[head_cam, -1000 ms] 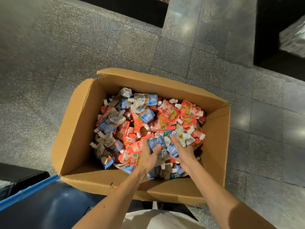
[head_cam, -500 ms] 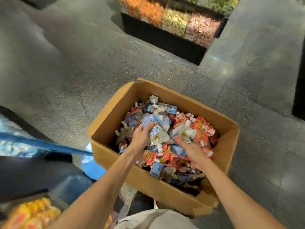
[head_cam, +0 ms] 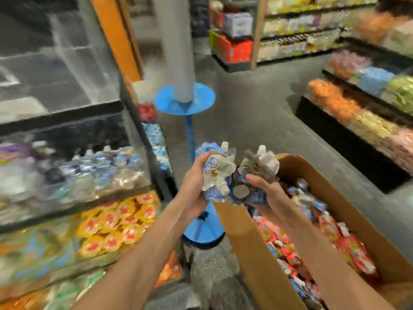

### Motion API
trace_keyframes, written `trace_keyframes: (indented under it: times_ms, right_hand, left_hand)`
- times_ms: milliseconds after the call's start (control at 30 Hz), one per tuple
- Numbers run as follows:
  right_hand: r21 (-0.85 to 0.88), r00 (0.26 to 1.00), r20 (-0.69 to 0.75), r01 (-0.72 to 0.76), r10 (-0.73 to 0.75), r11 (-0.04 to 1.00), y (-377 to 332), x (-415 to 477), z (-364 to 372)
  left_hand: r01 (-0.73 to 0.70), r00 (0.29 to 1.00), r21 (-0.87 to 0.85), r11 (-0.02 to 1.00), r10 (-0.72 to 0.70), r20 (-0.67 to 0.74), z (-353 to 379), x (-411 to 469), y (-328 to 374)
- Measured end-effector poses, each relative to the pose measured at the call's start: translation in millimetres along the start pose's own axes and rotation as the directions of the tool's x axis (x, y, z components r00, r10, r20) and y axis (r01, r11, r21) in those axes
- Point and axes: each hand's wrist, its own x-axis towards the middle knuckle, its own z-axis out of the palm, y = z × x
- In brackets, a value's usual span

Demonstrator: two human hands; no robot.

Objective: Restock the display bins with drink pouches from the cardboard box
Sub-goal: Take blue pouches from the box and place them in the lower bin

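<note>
Carrying: left hand [head_cam: 194, 183] and right hand [head_cam: 267, 194] hold blue-and-white spouted drink pouches [head_cam: 218, 173] at frame centre, fingers [head_cam: 253, 180] curled round them.
Remaining: brown cardboard box [head_cam: 243, 253], lower right, heaped full; clear display bin [head_cam: 89, 175], left, part-filled.

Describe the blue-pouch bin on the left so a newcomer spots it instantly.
Start at the display stand on the left. In its clear-fronted upper tier sits the bin of blue-and-white pouches, directly above the yellow-and-red packets. Its pale, white-capped pouches contrast with those bright packets.
</note>
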Motion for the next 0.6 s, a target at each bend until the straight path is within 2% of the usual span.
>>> trace_keyframes:
  times_ms: [133,267,333,500,600]
  right_hand:
    - [-0.055,0.984,0.160,-0.064,0.072,0.996,12.1,28.6,88.4]
    - [-0.091,0.959,0.266,-0.079,0.101,0.993,35.3,46.4,174.3]
    - [-0.102,0.955,0.284,-0.057,0.084,0.993,48.1,49.3,217.5]
    - [-0.195,0.926,0.346,-0.086,0.151,0.977,92.0,53.0,307.5]
    - [-0.274,0.926,0.309,-0.132,0.218,0.953,109.6,58.4,340.8]
  left_hand:
    - [-0.152,0.977,-0.003,0.988,0.150,-0.150,-59.6,-38.9,42.8]
    - [-0.249,0.926,-0.054,0.967,0.221,-0.305,-128.1,-60.6,72.5]
    - [-0.267,0.893,-0.112,0.957,0.202,-0.402,-169.4,-64.5,85.1]
    - [-0.167,0.920,-0.227,0.959,0.069,-0.387,-263.4,-75.9,104.3]
    - [-0.138,0.927,-0.249,0.959,0.037,-0.372,-303.3,-74.2,105.8]
